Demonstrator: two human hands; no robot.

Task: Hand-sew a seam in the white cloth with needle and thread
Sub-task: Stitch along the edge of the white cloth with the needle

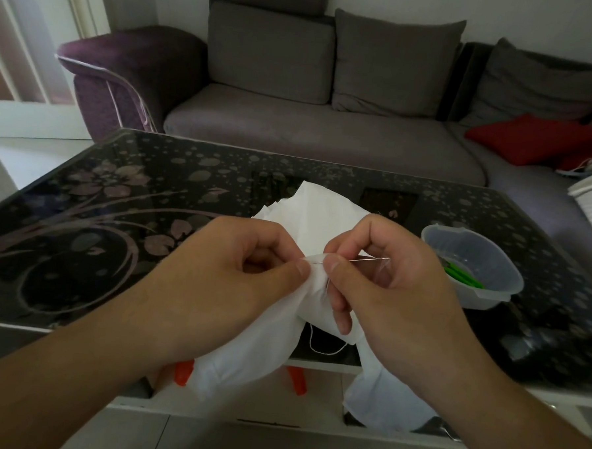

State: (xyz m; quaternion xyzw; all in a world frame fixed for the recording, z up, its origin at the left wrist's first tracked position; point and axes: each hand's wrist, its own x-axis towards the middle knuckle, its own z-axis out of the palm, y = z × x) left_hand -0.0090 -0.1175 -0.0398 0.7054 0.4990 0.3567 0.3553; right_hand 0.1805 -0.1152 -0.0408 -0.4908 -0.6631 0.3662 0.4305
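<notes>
White cloth (317, 208): one item, crumpled, part lying on the glass table (124, 194) near its front edge, the rest held just above that edge and hanging down in front of it in two folds. Left hand (237, 266): fingers curled, thumb and forefinger pinching a fold of the cloth at its raised middle. Right hand (384, 277): fingers curled, thumb and forefinger pinching the needle (368, 260) right beside the left thumb; lower fingers resting against the cloth. Needle: thin, metal, lying roughly level, its far end pointing toward the table's right side; whether its tip had entered the cloth could not be told. Thread (319, 347): white, a short loop hanging below the cloth at the table's front edge. Table: dark glass top with pale flower and dot pattern. Plastic bowl (474, 268): translucent, on the table's right side, holding green-handled items (461, 276) whose kind could not be made out. Grey sofa (328, 99): behind the table, with a red cushion (532, 137) on its right section. Orange objects (296, 379): two, below the table's front edge, partly hidden by the cloth.
</notes>
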